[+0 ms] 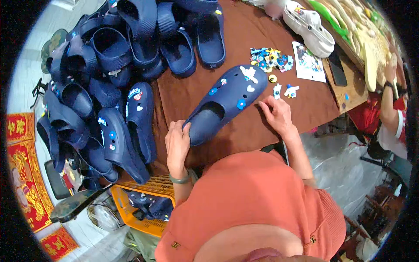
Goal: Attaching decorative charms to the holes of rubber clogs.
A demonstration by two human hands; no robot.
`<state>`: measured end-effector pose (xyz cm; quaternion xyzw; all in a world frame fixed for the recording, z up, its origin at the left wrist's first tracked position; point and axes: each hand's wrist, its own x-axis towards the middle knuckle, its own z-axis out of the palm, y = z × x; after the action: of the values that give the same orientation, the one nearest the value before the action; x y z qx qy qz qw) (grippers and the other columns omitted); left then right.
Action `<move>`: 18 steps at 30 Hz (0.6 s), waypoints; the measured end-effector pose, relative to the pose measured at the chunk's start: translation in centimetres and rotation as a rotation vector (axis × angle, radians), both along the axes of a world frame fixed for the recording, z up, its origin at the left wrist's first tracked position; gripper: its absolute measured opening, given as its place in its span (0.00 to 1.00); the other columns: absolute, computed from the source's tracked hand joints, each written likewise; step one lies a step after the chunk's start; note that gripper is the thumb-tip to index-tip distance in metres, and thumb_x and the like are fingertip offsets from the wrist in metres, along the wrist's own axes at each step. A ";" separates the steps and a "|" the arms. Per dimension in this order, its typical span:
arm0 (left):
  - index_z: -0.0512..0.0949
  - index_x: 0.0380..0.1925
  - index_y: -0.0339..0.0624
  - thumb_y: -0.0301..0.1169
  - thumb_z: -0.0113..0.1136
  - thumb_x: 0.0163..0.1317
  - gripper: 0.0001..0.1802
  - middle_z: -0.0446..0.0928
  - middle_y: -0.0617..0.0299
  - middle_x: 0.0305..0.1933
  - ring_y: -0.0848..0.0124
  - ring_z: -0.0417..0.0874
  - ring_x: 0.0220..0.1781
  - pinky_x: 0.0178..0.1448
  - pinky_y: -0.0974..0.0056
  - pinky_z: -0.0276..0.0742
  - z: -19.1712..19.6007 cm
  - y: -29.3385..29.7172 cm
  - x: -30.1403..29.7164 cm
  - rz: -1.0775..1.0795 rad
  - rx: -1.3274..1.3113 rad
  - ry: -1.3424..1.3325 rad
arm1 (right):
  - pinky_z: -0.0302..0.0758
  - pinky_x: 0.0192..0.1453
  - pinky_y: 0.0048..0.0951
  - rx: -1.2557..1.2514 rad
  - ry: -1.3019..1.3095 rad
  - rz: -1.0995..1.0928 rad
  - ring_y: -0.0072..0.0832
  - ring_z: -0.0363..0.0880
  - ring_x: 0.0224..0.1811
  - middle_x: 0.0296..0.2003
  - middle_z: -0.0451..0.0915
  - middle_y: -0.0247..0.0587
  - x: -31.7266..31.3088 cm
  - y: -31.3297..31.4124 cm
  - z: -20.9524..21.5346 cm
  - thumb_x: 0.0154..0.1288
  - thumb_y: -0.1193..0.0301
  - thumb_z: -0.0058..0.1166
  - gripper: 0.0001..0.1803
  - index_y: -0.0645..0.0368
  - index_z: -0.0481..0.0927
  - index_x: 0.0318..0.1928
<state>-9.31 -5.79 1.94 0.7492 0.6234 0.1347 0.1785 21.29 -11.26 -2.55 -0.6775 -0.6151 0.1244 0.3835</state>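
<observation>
A navy clog (205,124) lies slantwise on the brown cloth in front of me, its toe pointing to the far right. Its upper bears small charms: a white figure (249,74) at the toe, blue flowers (241,103) and a white heart (250,88). My left hand (177,142) is closed on the clog's heel, thumb on top. To the right of the clog, my right hand (278,114) hovers by the loose charms, thumb and fingers slightly apart, with nothing visible in them. Nearest to it are a white-and-blue charm (291,91) and a pale charm (277,91).
Many navy clogs and slides (111,48) are heaped on the left. A pile of charms (271,59), a printed sheet (309,62), a white clog (309,30) and a phone (337,69) lie far right. An orange basket (144,227) stands below left. Another person's arm (389,98) shows at right.
</observation>
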 end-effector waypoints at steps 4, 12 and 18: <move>0.74 0.42 0.35 0.35 0.49 0.66 0.14 0.77 0.44 0.39 0.46 0.78 0.43 0.46 0.53 0.72 1.2 -0.8 0.7 0.122 -0.175 0.028 | 0.70 0.29 0.41 0.025 -0.018 -0.005 0.42 0.75 0.24 0.18 0.76 0.43 0.1 -0.2 -0.3 0.59 0.66 0.59 0.09 0.55 0.76 0.28; 0.70 0.49 0.38 0.23 0.51 0.58 0.17 0.74 0.61 0.47 0.73 0.73 0.50 0.54 0.69 0.68 1.4 -1.6 -3.9 0.157 -0.538 -1.060 | 0.68 0.29 0.41 -0.032 -0.068 0.008 0.43 0.72 0.23 0.18 0.74 0.43 -0.1 0.0 -0.2 0.60 0.65 0.59 0.10 0.56 0.76 0.27; 0.67 0.58 0.33 0.21 0.51 0.52 0.28 0.71 0.54 0.56 0.67 0.75 0.54 0.59 0.66 0.69 5.0 -1.1 -6.0 0.174 -0.242 -1.431 | 0.66 0.28 0.39 0.003 -0.025 -0.009 0.41 0.70 0.21 0.16 0.72 0.41 -0.4 -0.4 0.2 0.59 0.67 0.60 0.10 0.57 0.75 0.26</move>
<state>-15.35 -6.88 6.93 0.4005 0.4222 0.5352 0.6123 20.88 -11.67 -2.30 -0.6812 -0.6171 0.1135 0.3772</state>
